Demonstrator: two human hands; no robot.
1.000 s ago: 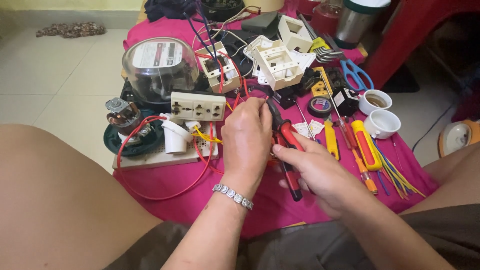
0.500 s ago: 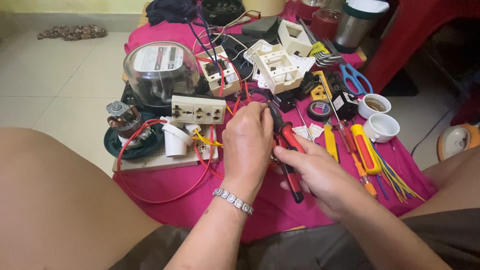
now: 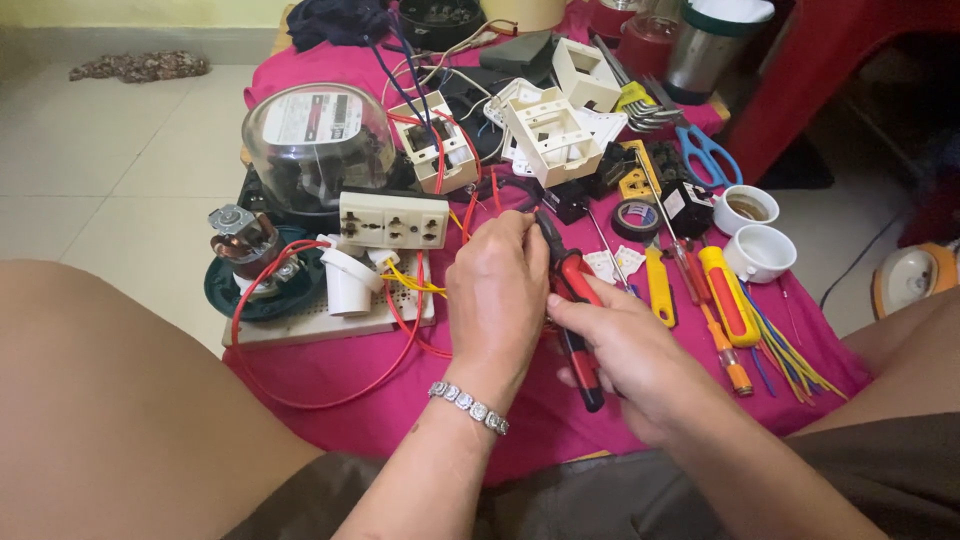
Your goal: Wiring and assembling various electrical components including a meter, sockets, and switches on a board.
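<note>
Near the middle of the pink cloth (image 3: pixel 330 375), the right hand (image 3: pixel 625 350) has its fingers clamped on the red-handled pliers (image 3: pixel 572 300), with the left hand (image 3: pixel 497 295) curled beside their jaws, touching a red wire (image 3: pixel 470 215)

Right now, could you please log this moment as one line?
right hand: grips red-handled pliers | left hand: at plier jaws, pinching red wire | surface: pink cloth

A: Far left, a clear-domed meter (image 3: pixel 316 150), with a cream socket strip (image 3: pixel 393 219) just in front!
B: Right side: blue scissors (image 3: pixel 708 154), two white cups (image 3: pixel 752 232), black tape roll (image 3: pixel 636 218) beside.
</note>
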